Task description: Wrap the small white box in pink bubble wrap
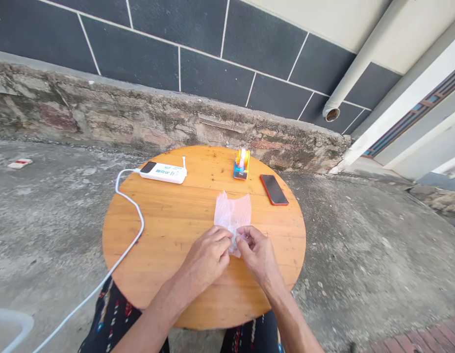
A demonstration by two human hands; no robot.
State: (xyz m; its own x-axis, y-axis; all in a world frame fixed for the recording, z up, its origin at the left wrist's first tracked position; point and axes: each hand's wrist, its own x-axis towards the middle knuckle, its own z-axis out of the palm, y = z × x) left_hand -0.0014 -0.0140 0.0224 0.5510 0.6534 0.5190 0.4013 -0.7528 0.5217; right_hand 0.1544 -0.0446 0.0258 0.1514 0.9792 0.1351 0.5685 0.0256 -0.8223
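A thin, crinkled, pale pink translucent sheet (233,210) lies on the round wooden table, its far edge spread out flat. My left hand (210,251) is at the sheet's near left part, its fingers curled together on it. Across from it, my right hand (257,250) pinches the near right part between thumb and fingers. Something whitish shows between my fingertips, too small to make out. Beyond the sheet stands a yellow and blue tape dispenser (241,164) with a roll in it.
The round table (157,245) has a white device (164,173) at its far left, with a white cable (142,223) running off toward the lower left. A red-edged phone (273,189) lies at the right. Behind are a stone ledge and a tiled wall with a pipe (345,83).
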